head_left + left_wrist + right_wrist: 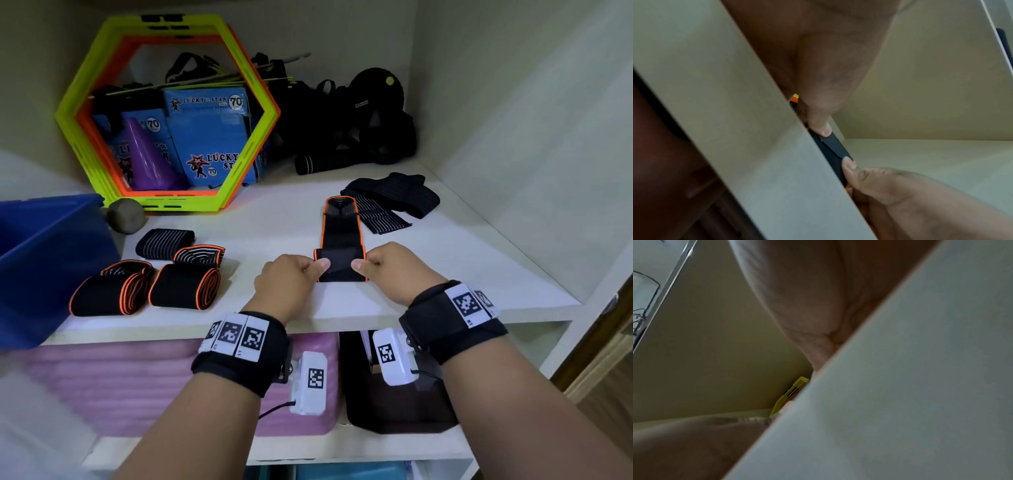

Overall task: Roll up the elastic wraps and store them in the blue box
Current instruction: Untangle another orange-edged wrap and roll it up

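- The left hand [287, 277] pinches the near left corner of the orange-edged wrap [340, 240], thumb on top and the other fingers curled beside it
- The right hand [394, 270] pinches the near right corner of the same wrap in the same way; the left wrist view shows both thumbs pressing on its folded black end right at the shelf edge
- The wrap lies flat on the white shelf [445, 267], running straight away from the hands, its near end folded over into a first short turn
- Beyond and right of that wrap sits a loose black striped wrap [390, 202], partly folded
- Left of the wrap in hand lie two rolled orange-edged wraps [147, 289] side by side near the shelf front
- Just behind those rolls are a smaller orange-edged roll [198, 255] and a black striped roll [164, 241]
- Further left of the rolls, the blue box [44, 260] stands at the shelf's left end, its inside not visible
- Behind the rolls, against the back wall, stand yellow-green and orange hexagon rings [168, 113], with blue cartons and a purple cone seen through them
- A grey ball [125, 216] rests between the blue box and the rings
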Tool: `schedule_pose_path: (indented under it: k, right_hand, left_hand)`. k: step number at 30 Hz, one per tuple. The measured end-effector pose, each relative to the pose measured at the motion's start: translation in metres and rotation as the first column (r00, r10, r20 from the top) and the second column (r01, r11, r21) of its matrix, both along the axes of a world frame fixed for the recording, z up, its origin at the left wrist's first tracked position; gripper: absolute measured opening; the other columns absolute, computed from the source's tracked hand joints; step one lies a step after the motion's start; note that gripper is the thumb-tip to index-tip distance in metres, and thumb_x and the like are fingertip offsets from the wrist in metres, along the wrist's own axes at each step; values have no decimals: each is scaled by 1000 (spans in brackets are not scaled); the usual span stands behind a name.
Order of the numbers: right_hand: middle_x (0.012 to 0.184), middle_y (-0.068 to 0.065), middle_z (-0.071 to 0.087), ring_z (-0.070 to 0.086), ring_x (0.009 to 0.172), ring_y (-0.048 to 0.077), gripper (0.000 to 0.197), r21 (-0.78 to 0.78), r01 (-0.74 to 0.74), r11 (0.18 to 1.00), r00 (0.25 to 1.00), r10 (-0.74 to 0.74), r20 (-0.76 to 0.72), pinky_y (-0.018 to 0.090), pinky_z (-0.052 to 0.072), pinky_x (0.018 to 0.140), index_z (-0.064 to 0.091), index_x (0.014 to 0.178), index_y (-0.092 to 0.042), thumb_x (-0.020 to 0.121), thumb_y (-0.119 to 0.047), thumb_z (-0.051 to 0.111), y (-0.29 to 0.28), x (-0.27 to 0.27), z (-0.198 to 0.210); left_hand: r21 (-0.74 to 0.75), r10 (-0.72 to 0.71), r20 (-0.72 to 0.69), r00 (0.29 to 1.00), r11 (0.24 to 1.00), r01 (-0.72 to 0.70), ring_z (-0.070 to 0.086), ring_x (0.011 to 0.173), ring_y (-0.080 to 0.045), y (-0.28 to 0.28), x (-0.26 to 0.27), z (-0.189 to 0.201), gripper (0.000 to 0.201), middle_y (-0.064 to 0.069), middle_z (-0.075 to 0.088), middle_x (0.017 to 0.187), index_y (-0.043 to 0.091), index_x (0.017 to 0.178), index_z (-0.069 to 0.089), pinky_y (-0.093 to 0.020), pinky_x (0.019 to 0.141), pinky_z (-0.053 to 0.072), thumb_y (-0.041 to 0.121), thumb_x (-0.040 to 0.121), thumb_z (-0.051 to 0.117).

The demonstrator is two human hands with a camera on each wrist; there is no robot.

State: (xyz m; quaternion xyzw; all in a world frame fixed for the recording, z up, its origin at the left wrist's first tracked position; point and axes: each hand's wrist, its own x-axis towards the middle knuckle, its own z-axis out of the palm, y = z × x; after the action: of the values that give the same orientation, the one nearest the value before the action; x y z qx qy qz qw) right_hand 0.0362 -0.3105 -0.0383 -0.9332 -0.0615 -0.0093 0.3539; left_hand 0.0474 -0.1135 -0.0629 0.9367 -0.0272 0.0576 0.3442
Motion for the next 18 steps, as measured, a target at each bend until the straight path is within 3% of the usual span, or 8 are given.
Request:
schedule_pose_path:
  k: [3, 7, 11, 13, 16, 18]
  right_hand:
    - [56, 5, 33, 32, 51, 20, 54, -38, 78, 996, 997, -79, -21, 33, 26, 54, 32, 55, -12, 99, -32, 56, 7, 1, 1]
    - [54, 5, 39, 39, 51, 20, 51, -85, 178, 980, 983, -182, -40, 31, 30, 51, 39, 55, -10, 95, -35, 59, 11, 5, 2]
    - [58, 5, 44, 45, 56, 21, 44, -93, 215, 972, 974, -221, -54, 31, 34, 57, 48, 64, -7, 93, -37, 61, 11, 6, 1]
    - [59, 4, 44, 45, 56, 19, 44, -115, 224, 968, 971, -232, -54, 30, 31, 52, 46, 63, -9, 93, -37, 62, 11, 5, 3]
    - [61, 6, 44, 42, 54, 17, 46, -156, 225, 962, 972, -234, -38, 28, 27, 49, 39, 60, -11, 91, -33, 65, 10, 4, 6]
    - [78, 12, 54, 53, 61, 22, 37, -160, 229, 960, 973, -232, -3, 28, 35, 53, 46, 69, -9, 87, -31, 70, 9, 4, 8]
  left_hand:
    - [19, 47, -46, 998, 999, -46, 44, 75, -29, -6, -1, 6, 59, 5, 40, 55, 18, 55, 38, -38, 73, 33, 59, 95, 49]
    - [46, 80, -111, 991, 996, -75, 50, 77, -31, -10, 0, 13, 58, 3, 45, 58, 19, 54, 42, -39, 82, 38, 60, 95, 49]
    - [76, 81, -151, 985, 995, -70, 60, 92, -33, -16, -2, 20, 56, 1, 54, 68, 19, 58, 50, -45, 97, 42, 61, 95, 48]
    - [68, 71, -169, 983, 996, -60, 59, 84, -32, -18, -2, 22, 57, 0, 48, 60, 18, 54, 45, -44, 94, 43, 57, 95, 51]
    - [33, 54, -189, 980, 998, -48, 42, 58, -30, -17, -1, 25, 63, 3, 33, 45, 19, 45, 35, -38, 75, 35, 53, 92, 59]
    - [73, 62, -181, 982, 996, -50, 42, 55, -25, -17, 0, 28, 63, 4, 37, 44, 18, 44, 40, -35, 72, 33, 56, 89, 62]
